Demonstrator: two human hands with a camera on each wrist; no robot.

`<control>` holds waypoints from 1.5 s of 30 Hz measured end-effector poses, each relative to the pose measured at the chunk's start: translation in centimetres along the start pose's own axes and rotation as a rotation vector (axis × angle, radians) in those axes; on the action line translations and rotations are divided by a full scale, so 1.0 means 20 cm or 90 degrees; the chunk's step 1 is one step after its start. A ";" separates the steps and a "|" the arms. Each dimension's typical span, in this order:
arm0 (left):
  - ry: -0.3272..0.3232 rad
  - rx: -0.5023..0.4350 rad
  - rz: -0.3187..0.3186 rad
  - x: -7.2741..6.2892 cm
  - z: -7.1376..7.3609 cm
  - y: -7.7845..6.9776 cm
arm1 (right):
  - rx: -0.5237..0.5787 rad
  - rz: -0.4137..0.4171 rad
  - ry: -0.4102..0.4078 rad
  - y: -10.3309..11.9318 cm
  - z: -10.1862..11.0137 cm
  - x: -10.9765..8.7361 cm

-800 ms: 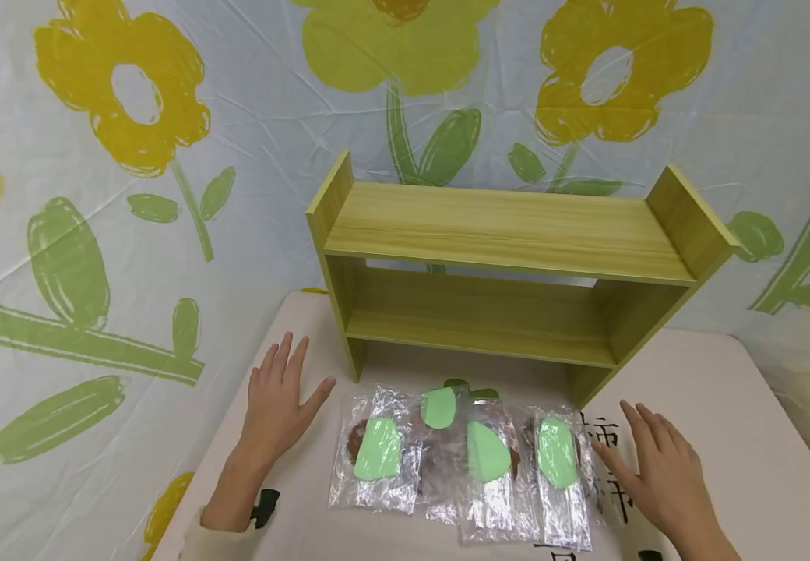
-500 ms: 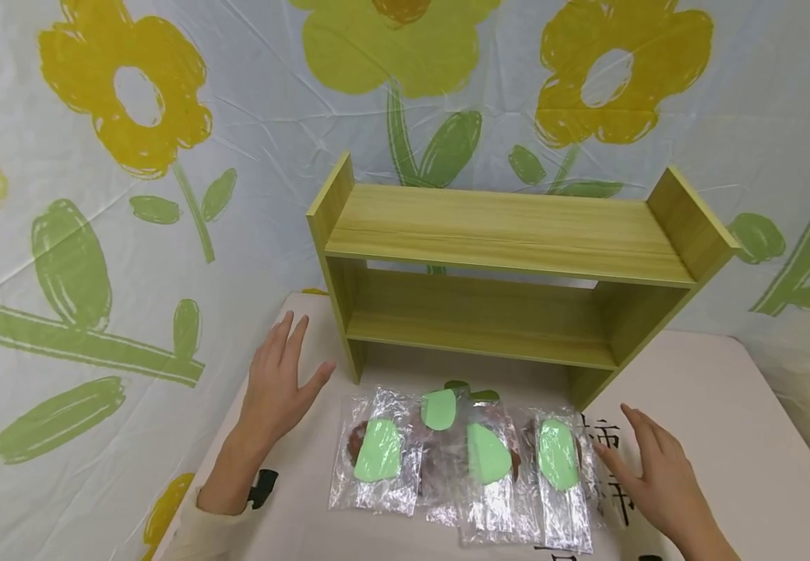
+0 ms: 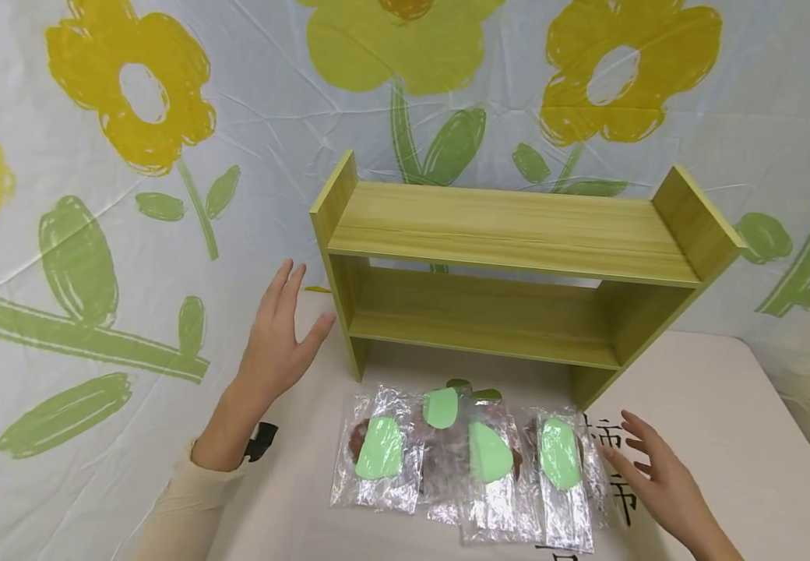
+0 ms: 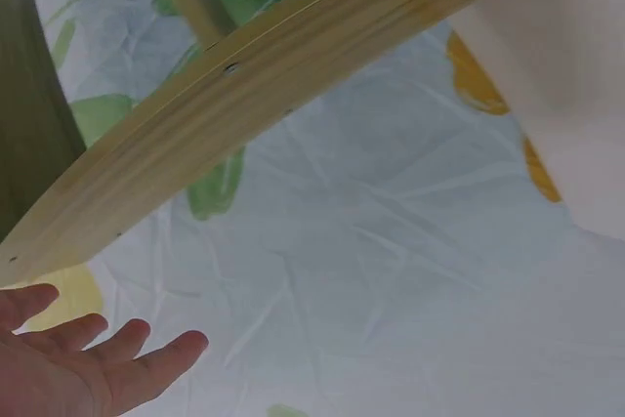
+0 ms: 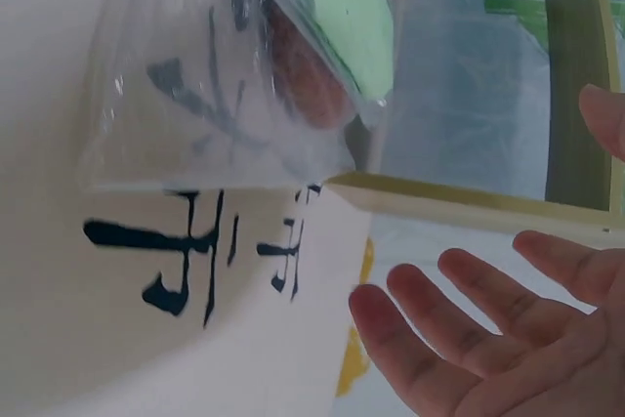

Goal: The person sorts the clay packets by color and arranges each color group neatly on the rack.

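A small wooden shelf (image 3: 482,312) with two boards stands on the table. My left hand (image 3: 275,351) is raised beside its left side panel (image 4: 244,95), fingers spread and holding nothing. In front of the shelf lie several clear plastic bags (image 3: 440,499), each with a light green piece (image 3: 380,448) and something reddish brown, whose kind I cannot tell. My right hand (image 3: 664,483) hovers to the right of the rightmost bag (image 5: 205,75), its fingers relaxed and holding nothing. The right wrist view shows that hand's fingers (image 5: 410,339) near the shelf's side edge.
The pale table (image 3: 713,389) carries dark printed characters (image 3: 622,491) at the right, partly under the bags. Behind the shelf hangs a white cloth (image 3: 258,156) with yellow flowers and green leaves. A dark mark (image 3: 261,442) shows near my left wrist.
My left hand has moved up and away, alongside the shelf's left panel. The right hand has shifted slightly, its fingers bending a little more. The bags and shelf stay in place.
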State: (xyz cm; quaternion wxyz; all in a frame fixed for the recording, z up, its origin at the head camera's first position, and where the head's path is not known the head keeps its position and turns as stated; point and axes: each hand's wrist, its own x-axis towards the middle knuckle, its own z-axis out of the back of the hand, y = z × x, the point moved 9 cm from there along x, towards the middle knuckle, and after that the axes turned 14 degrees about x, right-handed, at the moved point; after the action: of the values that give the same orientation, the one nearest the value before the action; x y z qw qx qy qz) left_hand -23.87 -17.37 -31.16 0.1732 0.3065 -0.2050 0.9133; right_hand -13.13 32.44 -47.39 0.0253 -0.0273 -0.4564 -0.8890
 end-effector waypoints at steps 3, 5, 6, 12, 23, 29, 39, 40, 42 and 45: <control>-0.017 -0.037 0.014 0.07 0.04 -0.01 | 0.028 -0.067 0.041 -0.04 -0.03 0.00; -0.023 -0.057 0.019 0.12 0.06 -0.01 | 0.064 -0.108 0.062 -0.06 -0.06 -0.01; -0.026 -0.064 0.021 0.14 0.07 -0.02 | 0.089 -0.128 0.072 -0.07 -0.07 -0.01; -0.031 -0.128 0.044 0.26 0.08 -0.02 | 0.240 -0.200 0.102 -0.13 -0.16 -0.04; 0.007 -0.259 0.108 0.40 0.02 0.00 | 0.356 -0.287 0.148 -0.18 -0.27 -0.10; 0.027 -0.308 0.124 0.44 -0.03 0.00 | 0.355 -0.306 0.139 -0.21 -0.29 -0.10; 0.028 -0.344 0.132 0.45 -0.07 -0.02 | 0.400 -0.288 0.155 -0.22 -0.31 -0.10; 0.030 -0.346 0.132 0.45 -0.07 -0.02 | 0.407 -0.294 0.162 -0.23 -0.32 -0.10; 0.033 -0.354 0.133 0.45 -0.08 -0.02 | 0.420 -0.304 0.170 -0.24 -0.32 -0.10; 0.039 -0.371 0.139 0.45 -0.09 -0.02 | 0.434 -0.307 0.175 -0.26 -0.33 -0.10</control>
State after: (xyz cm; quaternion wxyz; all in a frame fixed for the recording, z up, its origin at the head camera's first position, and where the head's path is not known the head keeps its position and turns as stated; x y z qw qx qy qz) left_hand -31.35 -14.49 -26.70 0.1611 0.1924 -0.4845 0.8380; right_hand -11.65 30.11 -55.58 -0.1145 0.2087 -0.7094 -0.6634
